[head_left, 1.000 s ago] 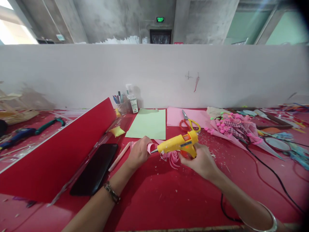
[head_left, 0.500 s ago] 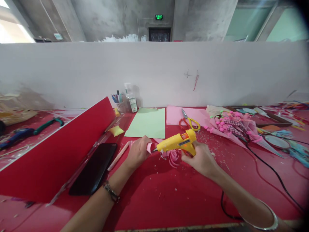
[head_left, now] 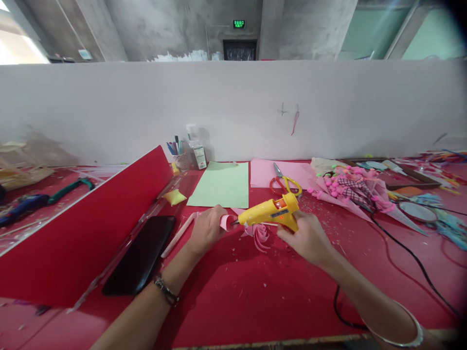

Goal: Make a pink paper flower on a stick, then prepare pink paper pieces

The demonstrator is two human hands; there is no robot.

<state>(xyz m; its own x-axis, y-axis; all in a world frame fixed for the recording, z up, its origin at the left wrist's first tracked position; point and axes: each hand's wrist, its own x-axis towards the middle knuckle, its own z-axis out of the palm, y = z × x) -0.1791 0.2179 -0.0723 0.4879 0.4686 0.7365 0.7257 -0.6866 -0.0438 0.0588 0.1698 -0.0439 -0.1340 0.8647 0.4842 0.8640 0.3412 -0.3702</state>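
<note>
My right hand [head_left: 306, 237] grips a yellow hot glue gun [head_left: 272, 211] by its handle, nozzle pointing left. The nozzle tip touches a curled pink paper strip [head_left: 226, 221] that my left hand [head_left: 207, 228] pinches against the red table [head_left: 255, 291]. A pink spiral paper rose [head_left: 261, 236] lies on the table just under the gun. The gun's black cord [head_left: 401, 250] runs off to the right.
A black phone [head_left: 140, 260] and a clear ruler lie left of my left arm, beside a raised red board [head_left: 83, 233]. Behind are green paper [head_left: 222, 184], pink paper [head_left: 262, 172], scissors [head_left: 284, 183], a pen cup [head_left: 177, 155] and a pink bouquet [head_left: 350, 192].
The glue gun has lifted slightly and its nozzle stays at the pink strip. The view has tipped up a little. Both hands keep their hold.
</note>
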